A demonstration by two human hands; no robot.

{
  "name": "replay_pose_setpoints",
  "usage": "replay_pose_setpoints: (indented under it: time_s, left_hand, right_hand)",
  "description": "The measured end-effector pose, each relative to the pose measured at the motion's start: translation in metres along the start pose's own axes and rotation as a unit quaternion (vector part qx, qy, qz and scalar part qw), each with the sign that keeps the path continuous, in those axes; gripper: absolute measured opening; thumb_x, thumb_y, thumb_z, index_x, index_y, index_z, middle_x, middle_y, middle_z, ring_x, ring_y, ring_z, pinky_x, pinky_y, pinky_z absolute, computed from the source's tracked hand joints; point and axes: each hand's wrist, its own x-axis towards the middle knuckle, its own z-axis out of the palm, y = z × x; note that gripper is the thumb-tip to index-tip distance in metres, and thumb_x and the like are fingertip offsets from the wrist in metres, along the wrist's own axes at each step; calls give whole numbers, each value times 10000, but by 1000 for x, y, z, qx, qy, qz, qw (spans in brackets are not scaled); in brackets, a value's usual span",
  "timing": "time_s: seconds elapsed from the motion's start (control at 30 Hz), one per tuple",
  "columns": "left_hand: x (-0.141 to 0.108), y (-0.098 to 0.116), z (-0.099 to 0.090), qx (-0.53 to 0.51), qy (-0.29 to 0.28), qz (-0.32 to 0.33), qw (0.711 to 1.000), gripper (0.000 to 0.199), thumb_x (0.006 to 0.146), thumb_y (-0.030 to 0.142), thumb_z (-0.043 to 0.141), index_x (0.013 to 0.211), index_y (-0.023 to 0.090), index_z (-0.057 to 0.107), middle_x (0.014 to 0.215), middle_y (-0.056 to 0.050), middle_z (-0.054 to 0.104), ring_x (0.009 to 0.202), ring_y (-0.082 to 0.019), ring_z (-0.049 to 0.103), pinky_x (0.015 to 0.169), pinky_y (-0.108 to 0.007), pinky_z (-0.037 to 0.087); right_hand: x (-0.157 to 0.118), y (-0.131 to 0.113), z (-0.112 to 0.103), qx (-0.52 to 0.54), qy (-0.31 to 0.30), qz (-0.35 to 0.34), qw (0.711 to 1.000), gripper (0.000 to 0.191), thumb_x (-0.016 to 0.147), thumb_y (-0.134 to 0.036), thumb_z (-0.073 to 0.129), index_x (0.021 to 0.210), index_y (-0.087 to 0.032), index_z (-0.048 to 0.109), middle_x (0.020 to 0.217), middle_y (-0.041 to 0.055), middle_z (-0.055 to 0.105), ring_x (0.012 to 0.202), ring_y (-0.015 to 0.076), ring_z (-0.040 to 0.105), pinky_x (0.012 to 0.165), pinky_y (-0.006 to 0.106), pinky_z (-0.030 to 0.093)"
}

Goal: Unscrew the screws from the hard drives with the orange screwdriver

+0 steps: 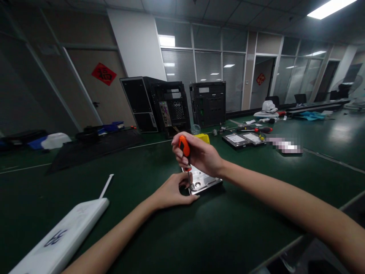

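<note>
An orange and black screwdriver [184, 146] stands nearly upright in my right hand [203, 155], whose fingers wrap round its handle. Its shaft points down to the near left corner of a silver hard drive [205, 179], which lies flat on the green table. Whether the tip sits in a screw is too small to tell. My left hand [170, 190] grips the drive's left end, thumb along the near edge and fingers curled at the far side. Part of the drive is hidden beneath my right hand. Just behind that hand shows a yellow object [204, 138].
Black computer cases [209, 103] stand at the back. Right of them lie two more hard drives [235, 140] and scattered tools [264, 129]. A white power-strip-like block marked with writing [64, 236] lies at the near left. A black cloth or bag [94, 146] spreads beyond it.
</note>
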Motion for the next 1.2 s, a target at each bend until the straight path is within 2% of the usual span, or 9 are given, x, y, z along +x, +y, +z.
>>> replay_pose_setpoints:
  time_s: [0.27, 0.4, 0.47, 0.6, 0.77, 0.87, 0.93, 1.1, 1.2]
  left_hand:
    - [-1, 0, 1, 5, 7, 5, 1000, 331, 696, 446, 641, 724, 170, 459, 706, 21, 449, 662, -139, 455, 587, -235, 350]
    - [-1, 0, 2, 3, 2, 4, 1000, 334, 701, 456, 634, 729, 170, 463, 704, 21, 452, 656, -138, 459, 585, -236, 356]
    - [-1, 0, 3, 5, 5, 1, 1000, 331, 705, 457, 627, 731, 170, 465, 710, 18, 459, 657, -139, 466, 587, -238, 360]
    - [-1, 0, 5, 16, 20, -2, 1000, 326, 690, 450, 631, 722, 171, 464, 704, 18, 463, 653, -142, 471, 586, -241, 364]
    - [-1, 2, 3, 30, 19, -1, 999, 318, 681, 443, 637, 730, 172, 478, 695, 16, 477, 647, -144, 463, 573, -240, 352]
    - [-1, 3, 2, 31, 14, 6, 999, 312, 687, 438, 637, 725, 174, 474, 694, 19, 475, 638, -139, 458, 570, -237, 347]
    - [0, 4, 2, 30, 14, 6, 999, 312, 686, 432, 640, 715, 175, 468, 691, 22, 469, 636, -137, 457, 571, -235, 348]
    - [0, 5, 1, 16, 7, 5, 1000, 303, 705, 428, 631, 731, 165, 483, 697, 19, 470, 642, -136, 463, 571, -232, 349]
    - [0, 4, 2, 10, 9, 14, 1000, 297, 715, 425, 623, 732, 161, 487, 690, 21, 466, 636, -131, 460, 572, -230, 347]
  right_hand:
    - [1, 1, -5, -29, -1, 0, 1000, 156, 848, -323, 508, 893, -174, 500, 783, -1, 547, 654, 96, 539, 631, 252, 482]
    - [2, 0, -6, -52, -4, -15, 998, 183, 820, -303, 557, 881, -190, 427, 836, 14, 602, 623, 98, 561, 539, 219, 442]
    - [1, 0, -6, -57, -12, -12, 998, 189, 814, -281, 567, 871, -192, 410, 800, 5, 600, 577, 83, 539, 506, 199, 403]
    - [0, -1, -2, -42, 5, -6, 999, 168, 816, -245, 562, 890, -200, 419, 654, -60, 482, 512, 48, 439, 489, 173, 339]
    - [-1, -1, 3, -34, 9, 17, 999, 142, 845, -326, 503, 862, -190, 465, 602, -62, 391, 479, 51, 346, 459, 178, 282]
    - [0, -1, 1, -22, -5, 29, 999, 264, 884, -400, 375, 817, -173, 494, 589, -46, 383, 476, 60, 337, 459, 188, 288]
    - [0, -1, 0, -17, -5, 31, 999, 280, 889, -399, 356, 817, -171, 500, 595, -41, 394, 484, 64, 351, 466, 191, 304]
    - [1, -1, -1, -40, -13, -5, 999, 158, 847, -338, 492, 835, -182, 473, 673, -22, 515, 521, 73, 455, 506, 211, 379]
    - [1, -3, 1, -58, -10, -21, 998, 164, 824, -322, 536, 829, -191, 438, 727, -2, 594, 548, 84, 513, 547, 228, 418]
